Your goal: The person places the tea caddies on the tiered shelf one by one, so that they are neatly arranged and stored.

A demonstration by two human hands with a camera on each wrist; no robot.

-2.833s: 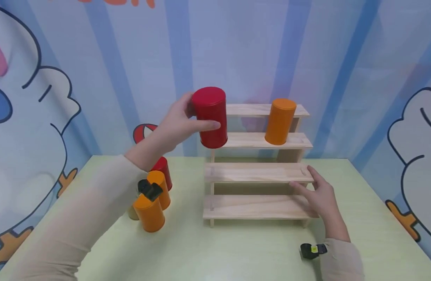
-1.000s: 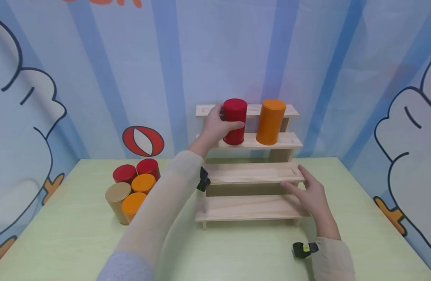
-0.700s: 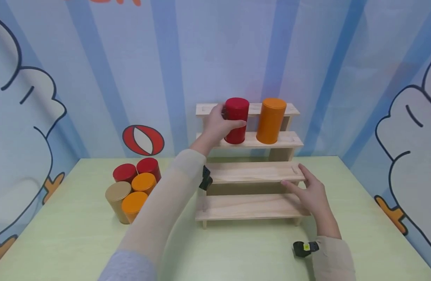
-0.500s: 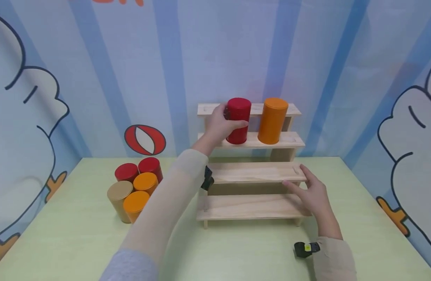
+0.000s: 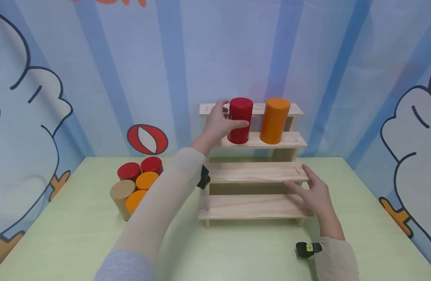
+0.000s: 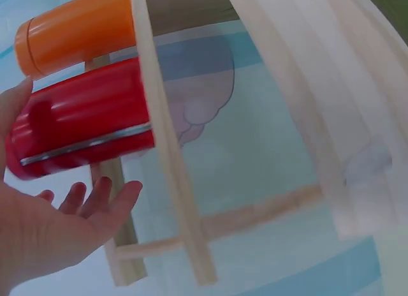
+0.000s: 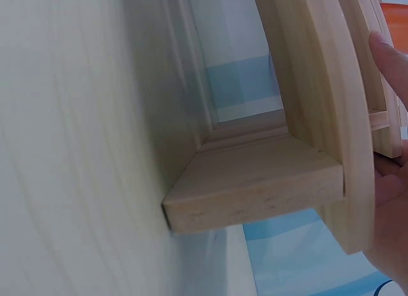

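Observation:
A stepped wooden display rack (image 5: 252, 171) stands on the table. On its second tier from the top, a red can (image 5: 242, 112) stands upright, left of an orange can (image 5: 275, 121). My left hand (image 5: 217, 125) is around the red can's left side; in the left wrist view its fingers (image 6: 102, 210) are spread and apart from the red can (image 6: 83, 114), with the thumb close to the lid end. My right hand (image 5: 315, 193) holds the right end of the third tier, thumb at the front edge. The right wrist view shows the rack (image 7: 255, 181) beside that hand (image 7: 390, 213), partly cut off.
Left on the pale green table (image 5: 236, 253) stands a cluster: two red cans (image 5: 129, 171), two orange cans (image 5: 146, 180) and a gold can (image 5: 122, 191). My left forearm partly covers them. A printed blue backdrop (image 5: 219, 47) rises behind the rack.
My left hand carried the red can right and down onto the second tier, then loosened its fingers from it. The right hand has kept its hold on the rack.

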